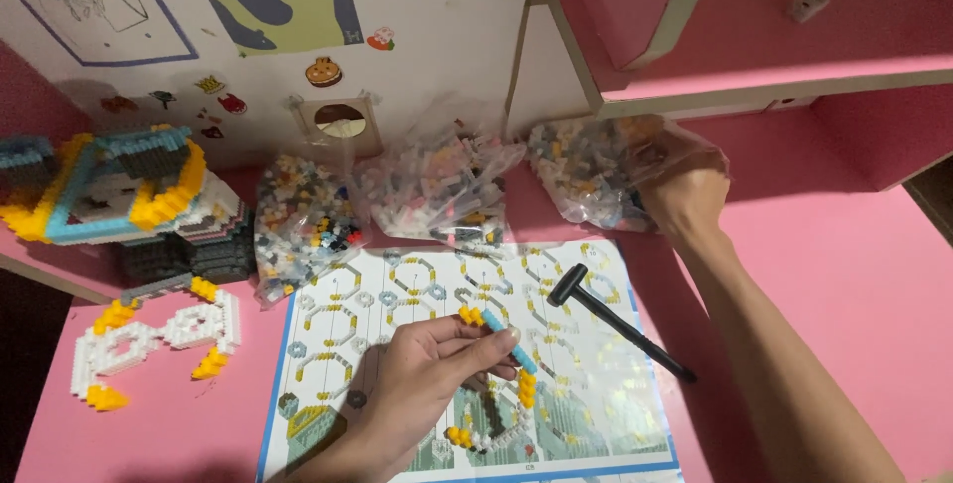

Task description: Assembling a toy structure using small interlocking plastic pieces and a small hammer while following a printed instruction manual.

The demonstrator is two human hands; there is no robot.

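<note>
My left hand (422, 374) holds a small assembly of tiny bricks (501, 339), yellow, blue and white, above the printed instruction sheet (338, 344). The piece curves down to a white and yellow end near the sheet's bottom. My right hand (685, 195) is reaching far back into a clear plastic bag of mixed small bricks (586, 170) at the back right, its fingers inside the bag. A small black hammer (611, 319) lies on the sheet between my two arms.
Two more clear bags of bricks (303, 220) (442, 190) sit behind the sheet. A built brick model (119, 195) in blue, yellow and grey stands at the left, with a white and yellow built section (149, 339) before it. A pink shelf (754, 56) overhangs the back right.
</note>
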